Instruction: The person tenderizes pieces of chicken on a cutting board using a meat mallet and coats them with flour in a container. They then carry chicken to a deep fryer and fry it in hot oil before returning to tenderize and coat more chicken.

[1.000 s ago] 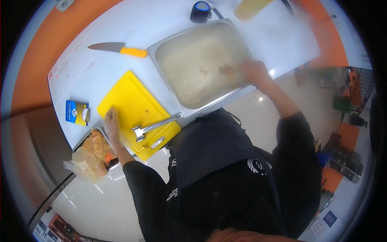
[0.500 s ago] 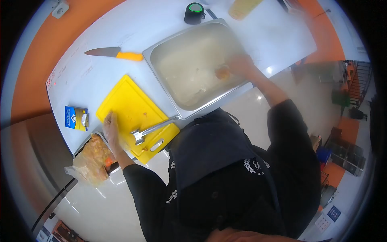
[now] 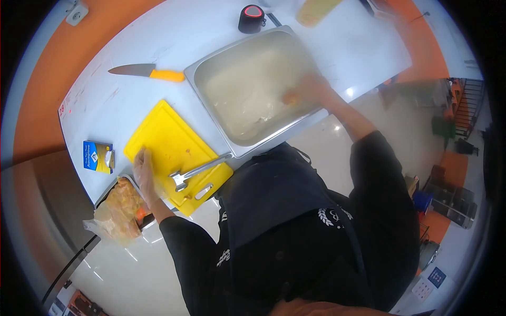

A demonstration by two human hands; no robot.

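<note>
My left hand (image 3: 143,173), in a clear glove, rests at the left edge of a yellow cutting board (image 3: 174,129), fingers stretched out and holding nothing. A metal meat mallet (image 3: 197,171) lies across the board, its handle end near the pan. My right hand (image 3: 315,90) reaches over the right side of a deep steel pan (image 3: 228,138) with cloudy, pale liquid (image 3: 242,89) in it. A small orange-brown piece (image 3: 291,98) shows at its blurred fingertips and appears gripped. To the left of my left hand stands a tray of orange, raw-looking meat (image 3: 122,203) with a plastic bag.
A knife with a yellow handle (image 3: 167,75) lies left of the pan. A blue and yellow box (image 3: 98,156) stands near the table's left edge. Behind the pan are a round black device (image 3: 251,21) and a blurred yellowish container (image 3: 316,11).
The light on the black device has turned from green to red. The liquid's surface looks slightly different. Both hands stay in nearly the same places.
</note>
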